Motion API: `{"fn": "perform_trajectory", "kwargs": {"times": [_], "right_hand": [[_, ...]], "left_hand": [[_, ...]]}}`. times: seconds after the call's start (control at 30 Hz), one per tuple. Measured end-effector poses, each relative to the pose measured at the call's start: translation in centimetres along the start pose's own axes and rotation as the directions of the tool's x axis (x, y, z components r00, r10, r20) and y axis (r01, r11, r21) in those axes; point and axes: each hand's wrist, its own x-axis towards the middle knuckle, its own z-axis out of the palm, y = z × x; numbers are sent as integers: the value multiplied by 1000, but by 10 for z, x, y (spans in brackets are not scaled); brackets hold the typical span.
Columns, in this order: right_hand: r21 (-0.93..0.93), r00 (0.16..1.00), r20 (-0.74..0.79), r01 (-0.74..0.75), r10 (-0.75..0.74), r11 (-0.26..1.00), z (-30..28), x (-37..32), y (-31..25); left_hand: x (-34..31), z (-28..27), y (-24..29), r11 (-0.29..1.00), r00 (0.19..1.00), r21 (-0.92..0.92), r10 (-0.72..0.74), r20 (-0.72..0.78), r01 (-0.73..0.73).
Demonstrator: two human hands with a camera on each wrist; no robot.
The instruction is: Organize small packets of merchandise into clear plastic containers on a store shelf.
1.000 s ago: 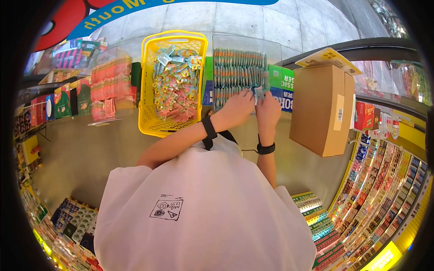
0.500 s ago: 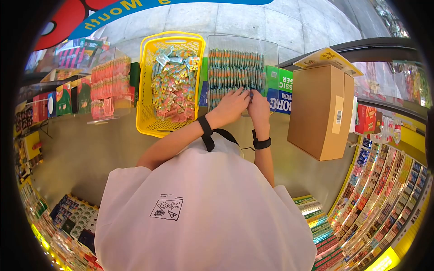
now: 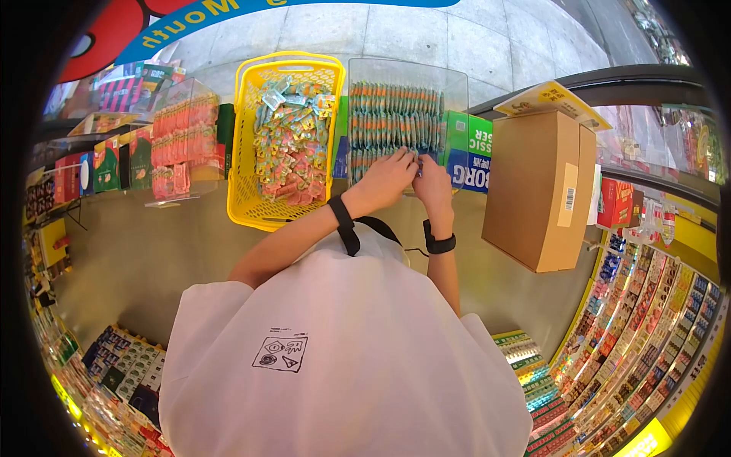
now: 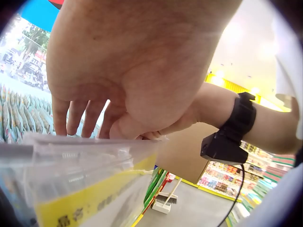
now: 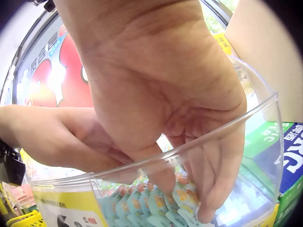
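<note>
Yellow basket [image 3: 247,122] of sweets far left, then the clear bin [image 3: 407,72] of sachets [image 3: 396,114]. Inside, the left hand [image 3: 387,180] dangles loose fingers; the right hand [image 3: 432,181] curls onto the front sachets. Whether either grips one, can't tell. Far right, a cardboard box [image 3: 533,183].

Arms forward — left hand [image 3: 388,177], right hand [image 3: 432,177] side by side, fingers down.

The camera on my head looks steeply down from above at the clear bin [image 3: 407,72] on the counter [image 3: 152,251]. Each wrist camera sits close beneath its palm, looking up past my left hand [image 4: 137,75] or right hand [image 5: 161,94]. All three share the bin's front rim.
</note>
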Motion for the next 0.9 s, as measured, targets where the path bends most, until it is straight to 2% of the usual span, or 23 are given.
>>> {"fn": "perform_trajectory", "kwargs": {"times": [0.47, 0.57, 0.63, 0.67, 0.73, 0.9], "right_hand": [[88, 999, 30, -37, 35, 995, -7, -2, 5], [66, 998, -54, 40, -37, 997, -18, -7, -11], [93, 948, -271, 200, -169, 975, -26, -12, -25], [95, 948, -270, 203, -171, 975, -29, -12, -33], [156, 909, -361, 278, -207, 948, -34, -14, -47], [239, 877, -381, 399, -293, 885, -47, -22, -103]], "left_hand": [[-5, -11, 4, 1000, 991, -2, 27, -129, -28], [-7, -26, 9, 997, 987, -67, 25, -157, -36], [-9, -37, 13, 988, 992, -154, 2, -130, -22], [-10, -44, 13, 988, 992, -152, -1, -130, -19], [-16, -58, 16, 983, 967, -182, -20, -253, -27], [-37, -89, 3, 950, 930, -311, -126, -345, 14]]}}
